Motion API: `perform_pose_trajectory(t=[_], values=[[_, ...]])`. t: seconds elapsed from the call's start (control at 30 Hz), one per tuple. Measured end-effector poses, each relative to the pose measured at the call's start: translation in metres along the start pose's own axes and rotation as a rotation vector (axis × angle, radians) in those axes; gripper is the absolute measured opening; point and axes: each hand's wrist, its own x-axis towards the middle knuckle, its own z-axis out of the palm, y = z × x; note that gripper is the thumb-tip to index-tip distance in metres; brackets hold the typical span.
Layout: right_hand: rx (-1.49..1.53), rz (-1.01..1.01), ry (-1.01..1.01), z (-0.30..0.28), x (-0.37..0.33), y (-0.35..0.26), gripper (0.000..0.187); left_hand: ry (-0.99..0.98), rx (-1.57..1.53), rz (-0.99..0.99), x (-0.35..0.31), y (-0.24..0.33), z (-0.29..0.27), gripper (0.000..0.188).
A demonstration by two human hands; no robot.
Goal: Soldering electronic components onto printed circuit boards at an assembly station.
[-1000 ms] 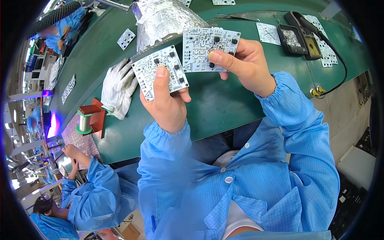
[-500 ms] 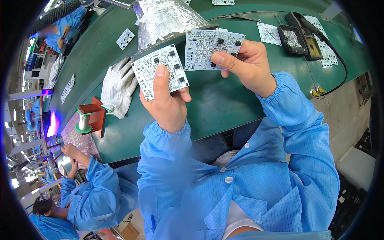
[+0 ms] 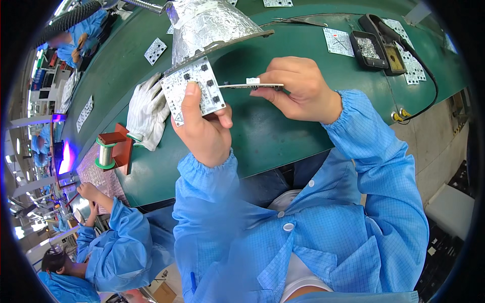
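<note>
My left hand [image 3: 204, 126] holds up a white square circuit board [image 3: 193, 90] with several small black parts, thumb pressed on its face. My right hand [image 3: 298, 88] grips a second white circuit board [image 3: 247, 85], now tilted flat so only its thin edge shows, with a small white part standing on top. The two boards nearly touch at their near corners. Both hands hover above the green bench [image 3: 273, 136].
A foil-wrapped hood [image 3: 207, 25] stands behind the boards. A white glove [image 3: 146, 108], a solder spool on a red stand [image 3: 113, 149], a black soldering-iron stand [image 3: 376, 45], tweezers [image 3: 298, 21] and loose boards [image 3: 338, 40] lie about. Another person in blue [image 3: 113, 237] works at lower left.
My right hand has turned its board from face-on to edge-on and lowered it slightly. The left hand and its board have stayed almost still.
</note>
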Motion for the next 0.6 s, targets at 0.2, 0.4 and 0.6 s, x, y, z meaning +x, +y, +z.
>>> perform_pose_trajectory(t=[0.2, 0.4, 0.6], values=[[0.647, 0.571, 0.116, -0.0037, -0.0043, -0.0087, 0.015, 0.011, -0.022, -0.06, 0.0017, -0.0002, -0.0009, 0.02], [0.765, 0.66, 0.087, -0.0061, -0.001, -0.0089, 0.019, 0.002, -0.007, -0.07, -0.0004, 0.0001, 0.0017, 0.02], [0.775, 0.685, 0.112, -0.0041, -0.0026, -0.0098, 0.018, -0.025, -0.002, -0.077, -0.0018, -0.0003, 0.0015, 0.021]])
